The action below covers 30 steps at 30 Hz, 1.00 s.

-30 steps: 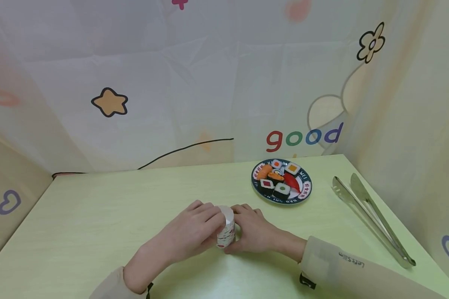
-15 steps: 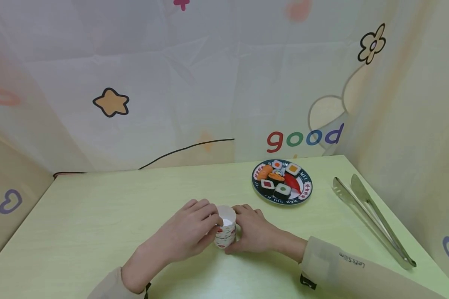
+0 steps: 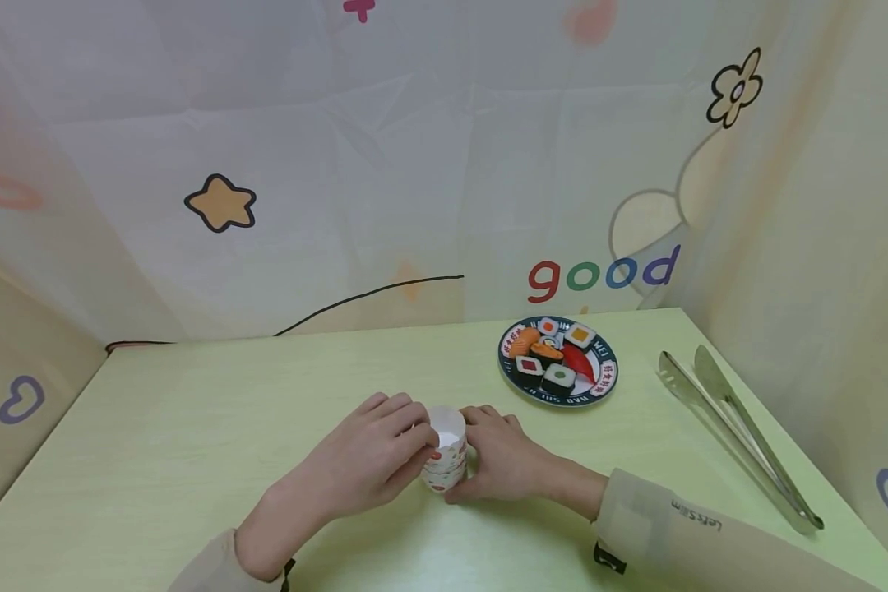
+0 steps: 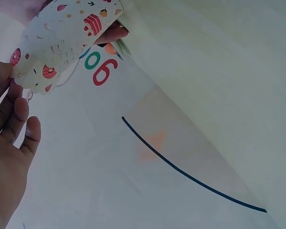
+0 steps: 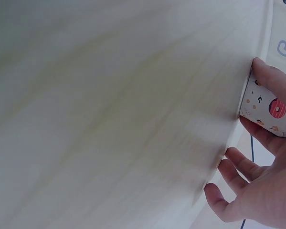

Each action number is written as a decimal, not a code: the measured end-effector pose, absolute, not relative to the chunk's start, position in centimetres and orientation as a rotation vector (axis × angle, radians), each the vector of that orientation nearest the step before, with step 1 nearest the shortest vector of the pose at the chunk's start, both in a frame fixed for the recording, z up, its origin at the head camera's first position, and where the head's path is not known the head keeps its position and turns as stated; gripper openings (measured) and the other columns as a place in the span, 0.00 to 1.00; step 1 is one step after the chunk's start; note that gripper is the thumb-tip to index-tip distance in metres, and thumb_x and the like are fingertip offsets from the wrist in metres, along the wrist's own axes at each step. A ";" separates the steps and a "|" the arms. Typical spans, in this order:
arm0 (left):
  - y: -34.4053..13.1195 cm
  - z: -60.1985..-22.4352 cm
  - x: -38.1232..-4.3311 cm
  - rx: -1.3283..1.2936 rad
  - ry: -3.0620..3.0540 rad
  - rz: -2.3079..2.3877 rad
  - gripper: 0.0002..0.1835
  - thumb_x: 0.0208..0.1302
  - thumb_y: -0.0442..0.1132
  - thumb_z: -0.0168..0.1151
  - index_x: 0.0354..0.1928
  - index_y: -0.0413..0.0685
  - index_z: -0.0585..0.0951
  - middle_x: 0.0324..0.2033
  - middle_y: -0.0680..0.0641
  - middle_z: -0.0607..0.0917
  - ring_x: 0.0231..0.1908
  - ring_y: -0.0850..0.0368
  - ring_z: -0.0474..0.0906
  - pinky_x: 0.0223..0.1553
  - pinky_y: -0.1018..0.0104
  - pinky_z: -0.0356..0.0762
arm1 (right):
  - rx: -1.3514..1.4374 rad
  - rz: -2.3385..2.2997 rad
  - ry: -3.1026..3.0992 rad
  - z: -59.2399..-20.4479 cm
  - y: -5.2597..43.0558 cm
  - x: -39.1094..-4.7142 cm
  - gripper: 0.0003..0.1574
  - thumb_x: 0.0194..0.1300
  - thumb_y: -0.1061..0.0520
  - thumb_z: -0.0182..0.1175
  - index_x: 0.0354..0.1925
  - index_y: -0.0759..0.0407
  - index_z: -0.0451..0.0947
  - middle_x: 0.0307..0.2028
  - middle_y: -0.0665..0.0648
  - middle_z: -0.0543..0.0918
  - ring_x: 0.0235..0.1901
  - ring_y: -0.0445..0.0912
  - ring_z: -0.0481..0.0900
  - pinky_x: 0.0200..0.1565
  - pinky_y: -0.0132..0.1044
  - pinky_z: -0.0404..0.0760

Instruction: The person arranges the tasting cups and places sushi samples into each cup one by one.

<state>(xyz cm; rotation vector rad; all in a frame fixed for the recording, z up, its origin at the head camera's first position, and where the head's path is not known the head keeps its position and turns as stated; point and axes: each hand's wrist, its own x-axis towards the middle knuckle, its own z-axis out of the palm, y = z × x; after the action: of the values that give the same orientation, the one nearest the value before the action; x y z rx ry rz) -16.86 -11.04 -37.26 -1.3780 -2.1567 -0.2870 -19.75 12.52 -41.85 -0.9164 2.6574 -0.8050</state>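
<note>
A nested stack of white paper baking cups (image 3: 446, 470), printed with small cakes and fruit, stands mouth up on the table between the two hands in the head view. My left hand (image 3: 370, 460) pinches the rim of the cups on the left side, fingertips over the edge. In the left wrist view, several scalloped rims show close together on the stack (image 4: 61, 45), beside the fingers of the left hand (image 4: 9, 138). Low on the other side, my right hand (image 3: 505, 460) holds the stack between thumb and forefinger; its other fingertips touch the tabletop in the right wrist view.
Behind the right hand is a round dark-rimmed plate (image 3: 603, 353) bearing several toy-like sushi pieces. Metal tongs (image 3: 740, 444) lie along the table's right side. A printed curtain (image 3: 340, 205) closes off the back and sides of the pale table (image 3: 192, 427).
My left hand has shifted slightly left and its fingers have moved back from the cup mouth, so more of the inside shows. The right hand stays in place around the base.
</note>
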 end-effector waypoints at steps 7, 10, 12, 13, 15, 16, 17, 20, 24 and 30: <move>-11.2 -36.8 -16.8 -1.381 -2.089 -0.315 0.01 0.69 0.37 0.64 0.38 0.49 0.82 0.35 0.54 0.78 0.37 0.57 0.74 0.37 0.65 0.71 | -0.899 -0.824 2.639 -41.8 12.4 -19.8 0.42 0.53 0.42 0.81 0.63 0.51 0.78 0.61 0.55 0.75 0.63 0.55 0.66 0.60 0.63 0.62; -11.3 -36.5 -16.8 -1.371 -2.064 -0.327 0.03 0.71 0.37 0.62 0.38 0.48 0.82 0.35 0.54 0.79 0.37 0.56 0.75 0.38 0.64 0.72 | -0.895 -0.817 2.642 -41.7 12.3 -19.7 0.42 0.52 0.42 0.81 0.62 0.51 0.79 0.61 0.56 0.75 0.63 0.55 0.66 0.60 0.63 0.62; -11.4 -36.3 -16.9 -1.355 -2.047 -0.333 0.03 0.71 0.37 0.61 0.38 0.48 0.82 0.34 0.54 0.79 0.37 0.56 0.75 0.38 0.64 0.73 | -0.894 -0.811 2.646 -41.6 12.3 -19.7 0.42 0.52 0.42 0.81 0.62 0.52 0.79 0.61 0.56 0.75 0.63 0.55 0.66 0.60 0.63 0.62; -11.5 -36.3 -16.9 -1.346 -2.041 -0.339 0.03 0.70 0.36 0.61 0.37 0.47 0.82 0.34 0.53 0.79 0.37 0.56 0.76 0.38 0.64 0.73 | -0.894 -0.809 2.648 -41.6 12.3 -19.7 0.42 0.52 0.42 0.81 0.61 0.52 0.79 0.62 0.56 0.75 0.63 0.55 0.66 0.59 0.63 0.62; -11.6 -36.2 -17.0 -1.324 -2.029 -0.350 0.03 0.69 0.35 0.60 0.37 0.47 0.82 0.34 0.53 0.79 0.37 0.55 0.76 0.37 0.63 0.73 | -0.894 -0.806 2.652 -41.6 12.4 -19.7 0.41 0.52 0.42 0.81 0.61 0.53 0.80 0.63 0.56 0.74 0.64 0.55 0.66 0.59 0.62 0.63; -11.7 -36.2 -17.0 -1.311 -2.022 -0.353 0.03 0.68 0.35 0.60 0.37 0.47 0.82 0.33 0.53 0.80 0.36 0.55 0.76 0.37 0.63 0.73 | -0.895 -0.807 2.652 -41.6 12.4 -19.7 0.41 0.52 0.42 0.81 0.61 0.53 0.80 0.63 0.56 0.74 0.64 0.55 0.66 0.59 0.62 0.63; -11.8 -36.2 -17.1 -1.299 -2.017 -0.360 0.03 0.68 0.34 0.60 0.37 0.47 0.82 0.33 0.53 0.80 0.36 0.55 0.76 0.37 0.63 0.73 | -0.896 -0.808 2.653 -41.6 12.4 -19.7 0.41 0.52 0.42 0.81 0.62 0.53 0.80 0.63 0.56 0.74 0.64 0.55 0.66 0.59 0.61 0.63; -12.1 -36.2 -17.2 -1.265 -2.011 -0.374 0.02 0.63 0.32 0.63 0.36 0.46 0.82 0.33 0.53 0.80 0.36 0.55 0.77 0.36 0.63 0.73 | -0.901 -0.811 2.657 -41.6 12.5 -19.8 0.41 0.52 0.42 0.81 0.61 0.53 0.81 0.63 0.56 0.74 0.63 0.54 0.66 0.58 0.61 0.63; -12.5 -36.1 -17.4 -1.221 -2.020 -0.379 0.06 0.58 0.31 0.67 0.36 0.47 0.83 0.33 0.53 0.81 0.35 0.55 0.77 0.36 0.62 0.73 | -0.903 -0.816 2.662 -41.8 12.5 -19.8 0.41 0.51 0.42 0.82 0.60 0.53 0.81 0.61 0.56 0.75 0.62 0.54 0.67 0.58 0.61 0.63; -13.2 -36.1 -17.7 -1.154 -2.058 -0.375 0.04 0.59 0.32 0.68 0.35 0.47 0.83 0.33 0.54 0.81 0.34 0.55 0.75 0.36 0.60 0.73 | -0.911 -0.830 2.653 -41.7 12.5 -19.8 0.42 0.50 0.43 0.82 0.60 0.54 0.81 0.62 0.58 0.75 0.62 0.55 0.68 0.58 0.61 0.64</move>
<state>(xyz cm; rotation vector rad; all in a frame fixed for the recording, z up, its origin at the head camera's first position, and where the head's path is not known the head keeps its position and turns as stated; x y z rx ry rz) -17.65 -13.17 -36.13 -1.1543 -2.0578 -0.3750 -19.79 12.46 -41.75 -0.9106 2.6525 -0.8304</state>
